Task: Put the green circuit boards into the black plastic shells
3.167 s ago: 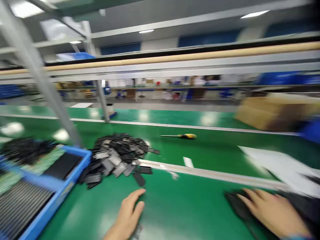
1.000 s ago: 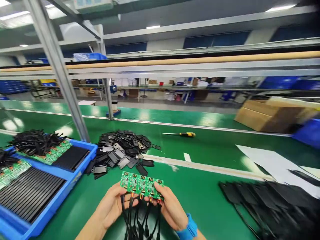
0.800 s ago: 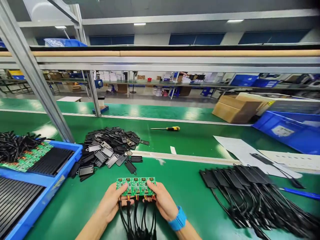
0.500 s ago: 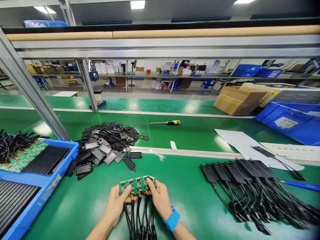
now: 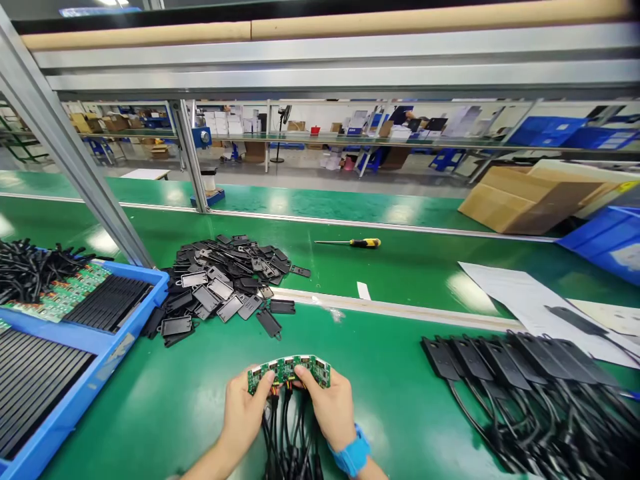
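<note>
A green circuit board panel [image 5: 289, 370] with several joined sections is held up between my two hands, bent into a slight arc. My left hand [image 5: 243, 410] pinches its left part, thumb on the front face. On its right part my right hand [image 5: 330, 403] does the same; a blue band circles that wrist. Black cables [image 5: 290, 433] hang from the panel's lower edge between my wrists, joined by small coloured wires. The fingers behind the panel are mostly hidden.
Black plastic casings [image 5: 225, 280] lie heaped ahead on the left. A blue divided tray [image 5: 120, 347] holds boards, cables and black parts. Cased units with cables [image 5: 505, 360] lie at right, near paper sheets [image 5: 500, 287]. A screwdriver [image 5: 365, 243] lies farther back. A metal frame post [image 5: 75, 133] rises at left.
The panel was nearly flat and now curves, its ends bent away from the middle. My right thumb has shifted inward along it. The camera view has tilted down and turned slightly left.
</note>
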Demonstrator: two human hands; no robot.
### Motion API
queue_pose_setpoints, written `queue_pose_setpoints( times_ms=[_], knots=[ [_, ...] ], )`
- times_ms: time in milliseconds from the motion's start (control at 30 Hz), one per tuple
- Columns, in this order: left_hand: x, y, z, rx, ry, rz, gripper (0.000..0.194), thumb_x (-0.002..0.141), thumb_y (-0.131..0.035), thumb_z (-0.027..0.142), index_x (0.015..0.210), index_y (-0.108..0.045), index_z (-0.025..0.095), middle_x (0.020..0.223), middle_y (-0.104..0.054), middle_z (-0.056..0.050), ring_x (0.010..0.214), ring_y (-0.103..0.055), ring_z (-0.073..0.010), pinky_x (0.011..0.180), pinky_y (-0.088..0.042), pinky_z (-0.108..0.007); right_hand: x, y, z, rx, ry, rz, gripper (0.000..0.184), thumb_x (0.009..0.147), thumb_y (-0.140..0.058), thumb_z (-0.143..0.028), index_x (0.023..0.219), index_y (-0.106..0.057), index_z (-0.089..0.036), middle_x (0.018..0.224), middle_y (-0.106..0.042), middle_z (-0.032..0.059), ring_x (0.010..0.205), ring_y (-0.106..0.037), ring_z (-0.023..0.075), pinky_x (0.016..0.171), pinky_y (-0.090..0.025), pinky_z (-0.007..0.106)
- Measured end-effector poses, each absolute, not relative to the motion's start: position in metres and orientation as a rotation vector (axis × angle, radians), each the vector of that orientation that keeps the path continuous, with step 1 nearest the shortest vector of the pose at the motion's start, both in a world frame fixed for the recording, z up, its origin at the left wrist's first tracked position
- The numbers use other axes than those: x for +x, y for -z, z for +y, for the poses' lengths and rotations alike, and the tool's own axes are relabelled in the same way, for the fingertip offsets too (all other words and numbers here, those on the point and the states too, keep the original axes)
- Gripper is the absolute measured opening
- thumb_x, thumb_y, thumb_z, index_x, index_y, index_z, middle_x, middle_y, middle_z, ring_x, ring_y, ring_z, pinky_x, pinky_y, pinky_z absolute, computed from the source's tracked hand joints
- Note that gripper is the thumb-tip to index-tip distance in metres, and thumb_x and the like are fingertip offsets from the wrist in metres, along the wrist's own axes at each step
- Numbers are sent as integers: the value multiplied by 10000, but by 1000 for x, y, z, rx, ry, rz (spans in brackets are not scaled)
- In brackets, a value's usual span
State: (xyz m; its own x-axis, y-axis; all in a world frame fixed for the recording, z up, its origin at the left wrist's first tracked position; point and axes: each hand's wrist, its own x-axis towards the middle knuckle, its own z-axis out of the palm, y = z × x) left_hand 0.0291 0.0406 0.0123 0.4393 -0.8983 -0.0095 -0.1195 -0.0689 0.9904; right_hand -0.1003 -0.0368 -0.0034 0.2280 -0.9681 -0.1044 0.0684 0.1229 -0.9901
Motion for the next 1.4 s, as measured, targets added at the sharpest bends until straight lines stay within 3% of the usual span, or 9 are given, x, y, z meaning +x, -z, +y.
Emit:
queue_pose_setpoints(
  times_ms=[133, 333, 433, 633, 800, 900, 1033, 1233, 1400],
  knots=[
    [27, -20, 41, 1519, 715, -1104, 265, 889, -555, 369, 835, -699, 153, 828, -665, -70, 776, -613, -197, 725, -485, -258, -99, 3, -40, -1158, 1055, 1068, 337, 667, -753, -474, 653, -690, -143, 597, -653, 46, 573, -591, 181, 558, -509, 278],
    [37, -22, 28, 1355, 1214, -701, 367, 819, -636, 465, 917, -672, 113, 812, -693, -94, 712, -634, -196, 660, -537, -282, -104, 0, -49, -851, 847, 816, 359, 713, -747, -471, 829, -689, -136, 789, -696, 72, 646, -603, 171, 610, -505, 285],
    [39, -19, 24, 1307, 1263, -733, 376, 796, -669, 456, 934, -680, 106, 863, -700, -106, 752, -640, -203, 665, -543, -284, -102, 0, -44, -910, 800, 712, 337, 728, -752, -431, 874, -683, -135, 820, -698, 69, 700, -608, 173, 676, -497, 288],
    [30, -13, 30, 1538, 898, -983, 366, 825, -620, 448, 671, -662, 118, 582, -615, -42, 533, -556, -147, 515, -455, -225, -94, 13, -31, -1100, 952, 853, 288, 741, -736, -414, 775, -672, -135, 739, -679, 49, 673, -576, 167, 643, -472, 271],
    [28, -18, 33, 1582, 538, -1244, 280, 857, -588, 354, 693, -700, 155, 633, -607, -44, 590, -554, -150, 584, -427, -240, -91, 12, -30, -1153, 1005, 963, 300, 712, -753, -417, 804, -691, -138, 766, -690, 63, 699, -600, 193, 657, -482, 291],
    [32, -17, 27, 1523, 851, -973, 270, 825, -633, 407, 772, -699, 150, 697, -647, -55, 633, -596, -169, 584, -474, -243, -91, 7, -33, -1003, 987, 892, 310, 712, -759, -415, 841, -693, -142, 794, -696, 66, 760, -622, 209, 722, -498, 316],
    [36, -16, 21, 1230, 1304, -605, 358, 785, -701, 418, 1014, -653, 147, 1012, -681, -104, 865, -639, -200, 708, -533, -262, -93, 2, -35, -789, 865, 714, 357, 714, -770, -388, 953, -668, -144, 920, -706, 85, 856, -633, 219, 827, -493, 356],
    [36, -20, 25, 1172, 1387, -655, 330, 772, -718, 402, 911, -666, 107, 871, -694, -98, 718, -623, -137, 720, -518, -242, -94, 7, -37, -972, 898, 846, 386, 635, -826, -358, 891, -647, -132, 847, -705, 65, 747, -621, 191, 710, -497, 307],
    [32, -16, 24, 1401, 1157, -883, 234, 717, -727, 246, 898, -661, 113, 778, -712, -76, 640, -637, -148, 649, -523, -240, -94, 15, -37, -1069, 933, 882, 428, 690, -774, -390, 1007, -669, -123, 935, -712, 99, 827, -637, 231, 785, -499, 361]
  ],
)
